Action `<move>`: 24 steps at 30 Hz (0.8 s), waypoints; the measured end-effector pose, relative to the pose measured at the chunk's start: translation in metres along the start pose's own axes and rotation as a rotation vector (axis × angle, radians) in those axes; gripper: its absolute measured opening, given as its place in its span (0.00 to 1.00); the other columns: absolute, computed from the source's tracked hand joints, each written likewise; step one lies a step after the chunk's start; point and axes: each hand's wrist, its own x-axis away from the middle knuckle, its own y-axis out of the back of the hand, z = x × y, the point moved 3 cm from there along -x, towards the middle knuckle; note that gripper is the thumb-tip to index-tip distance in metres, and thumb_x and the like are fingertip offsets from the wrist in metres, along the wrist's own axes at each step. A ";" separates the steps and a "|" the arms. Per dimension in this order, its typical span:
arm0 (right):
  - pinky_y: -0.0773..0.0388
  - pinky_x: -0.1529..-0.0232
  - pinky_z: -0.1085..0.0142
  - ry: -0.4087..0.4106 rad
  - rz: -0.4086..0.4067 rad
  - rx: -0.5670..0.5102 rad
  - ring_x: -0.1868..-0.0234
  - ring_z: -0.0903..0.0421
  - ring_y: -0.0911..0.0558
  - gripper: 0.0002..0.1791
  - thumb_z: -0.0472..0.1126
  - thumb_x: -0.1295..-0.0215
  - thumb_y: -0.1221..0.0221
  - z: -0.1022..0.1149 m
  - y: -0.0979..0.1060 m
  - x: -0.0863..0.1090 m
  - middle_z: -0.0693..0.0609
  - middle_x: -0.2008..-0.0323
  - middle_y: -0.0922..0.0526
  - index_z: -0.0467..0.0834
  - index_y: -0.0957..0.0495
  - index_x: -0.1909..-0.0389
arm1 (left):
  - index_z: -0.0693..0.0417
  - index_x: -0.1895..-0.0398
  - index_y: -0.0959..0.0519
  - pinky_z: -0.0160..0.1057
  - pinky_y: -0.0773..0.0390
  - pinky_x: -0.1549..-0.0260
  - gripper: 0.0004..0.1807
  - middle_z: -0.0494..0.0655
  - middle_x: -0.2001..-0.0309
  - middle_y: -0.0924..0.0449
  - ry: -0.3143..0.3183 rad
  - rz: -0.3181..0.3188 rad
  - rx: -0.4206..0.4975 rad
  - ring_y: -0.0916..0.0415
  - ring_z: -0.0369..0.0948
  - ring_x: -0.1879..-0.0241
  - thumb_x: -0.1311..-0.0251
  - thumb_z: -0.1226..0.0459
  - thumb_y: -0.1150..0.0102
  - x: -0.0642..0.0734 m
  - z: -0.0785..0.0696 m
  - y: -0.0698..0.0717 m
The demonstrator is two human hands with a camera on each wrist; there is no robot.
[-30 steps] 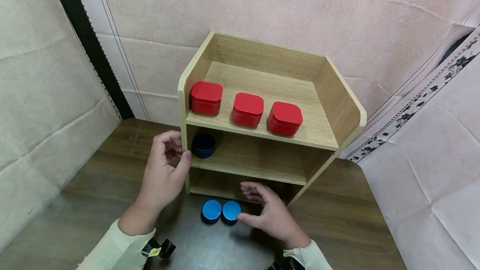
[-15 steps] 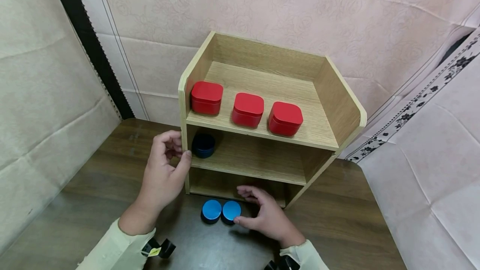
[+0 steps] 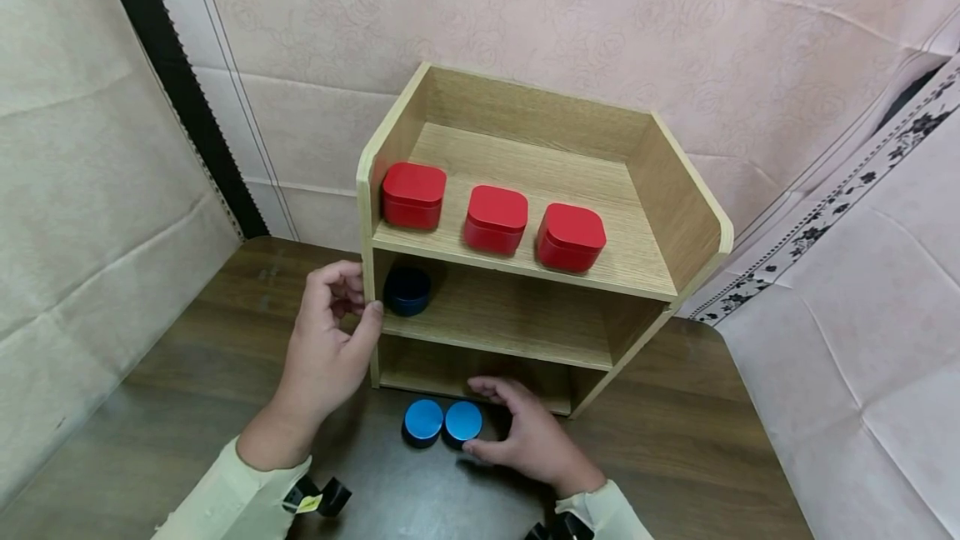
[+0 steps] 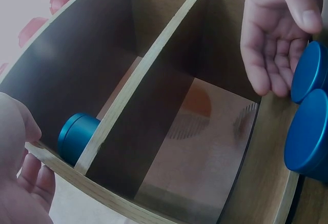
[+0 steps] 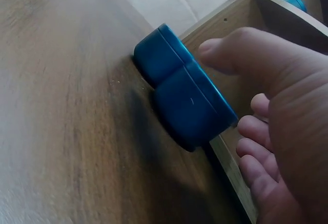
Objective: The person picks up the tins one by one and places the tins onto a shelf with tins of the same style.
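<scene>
My left hand grips the left side panel of a small wooden shelf unit, thumb at the front edge and fingers outside. Two round tins with blue lids, the left one and the right one, stand side by side on the table before the bottom compartment. Beside the right tin, my right hand has its fingers loosely bent, with nothing held. Its thumb overlaps the tin's lower edge in the head view. A third round blue tin sits at the left end of the middle compartment.
Three red rounded-square tins, left, middle and right, line the front of the top shelf. Pale cloth walls surround the wooden table at the back and sides.
My right hand has moved slightly left and toward the front, closer around the right blue tin. The left hand, shelf unit and tins have stayed put.
</scene>
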 end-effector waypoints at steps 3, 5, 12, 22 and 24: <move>0.20 0.25 0.52 -0.004 -0.001 0.019 0.29 0.53 0.18 0.44 0.58 0.38 0.18 -0.001 -0.002 0.000 0.57 0.30 0.17 0.54 0.22 0.23 | 0.63 0.29 0.33 0.31 0.23 0.51 0.28 0.51 0.46 0.26 0.000 0.001 0.002 0.26 0.42 0.50 0.29 0.79 0.37 0.000 0.000 0.000; 0.20 0.26 0.52 -0.005 -0.003 0.033 0.30 0.54 0.17 0.43 0.58 0.38 0.18 -0.001 -0.003 0.000 0.58 0.31 0.16 0.55 0.22 0.24 | 0.63 0.29 0.33 0.31 0.23 0.51 0.28 0.52 0.46 0.26 0.000 0.001 0.003 0.26 0.42 0.50 0.28 0.79 0.37 0.000 0.000 0.000; 0.18 0.28 0.53 0.011 -0.023 0.096 0.32 0.57 0.18 0.40 0.57 0.38 0.17 -0.002 -0.005 -0.002 0.62 0.34 0.16 0.57 0.20 0.26 | 0.63 0.29 0.33 0.30 0.23 0.51 0.28 0.51 0.46 0.26 0.003 -0.001 0.001 0.26 0.42 0.50 0.29 0.79 0.37 0.000 0.000 0.000; 0.18 0.29 0.55 0.032 -0.020 0.181 0.31 0.59 0.19 0.38 0.55 0.38 0.18 -0.001 -0.010 -0.002 0.65 0.32 0.20 0.63 0.20 0.27 | 0.63 0.29 0.33 0.30 0.23 0.51 0.28 0.52 0.46 0.26 0.001 -0.002 -0.005 0.26 0.42 0.50 0.29 0.79 0.37 0.000 0.000 0.000; 0.18 0.30 0.54 0.029 -0.019 0.190 0.31 0.58 0.19 0.37 0.55 0.38 0.18 -0.001 -0.011 -0.002 0.65 0.31 0.20 0.63 0.20 0.28 | 0.63 0.29 0.33 0.30 0.23 0.51 0.28 0.52 0.46 0.26 0.001 -0.001 -0.006 0.26 0.42 0.50 0.28 0.79 0.37 0.000 0.000 0.000</move>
